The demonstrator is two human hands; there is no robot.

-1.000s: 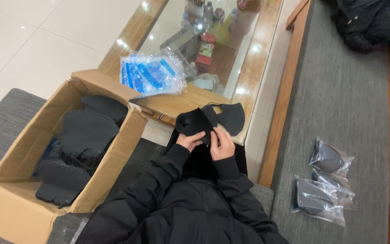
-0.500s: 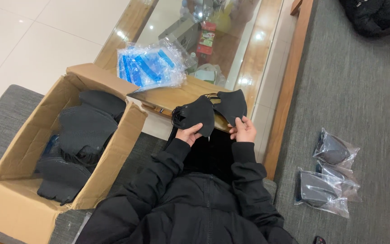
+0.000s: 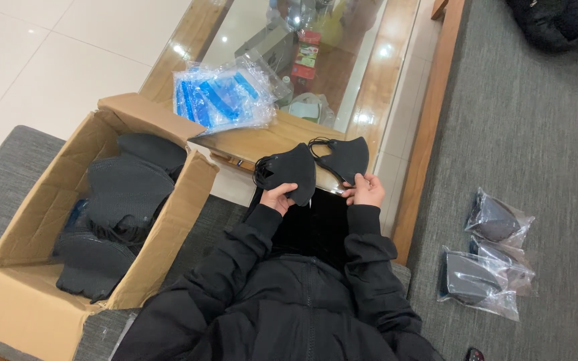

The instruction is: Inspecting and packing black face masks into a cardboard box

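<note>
- Since half a second ago, both hands have drawn apart: the two black face masks that overlapped in front of the chest now sit side by side with a gap between them, and the view has tilted so more of the glass table shows.
- Left hand (image 3: 277, 198) pinches the lower edge of the left mask (image 3: 294, 172), thumb and fingers closed on the fabric; its ear loops bunch at the mask's left side.
- Right hand (image 3: 365, 190) grips the bottom corner of the right mask (image 3: 346, 158), fingers curled around it.
- Both masks are held up over the lap, just in front of the wooden rim of the glass table (image 3: 382, 87).
- Judging by their look, these masks are very light, soft and foldable, not fragile; the thin loops tangle easily, so a hold on the stiffer folded edge or corner seems surest.
- An open cardboard box (image 3: 162, 220) full of more black masks (image 3: 125, 194) stands to the left on a grey cushion.
- Blue-printed clear bags (image 3: 222, 97) lie on the table.
- Bagged masks (image 3: 486, 264) rest on the grey sofa to the right.
</note>
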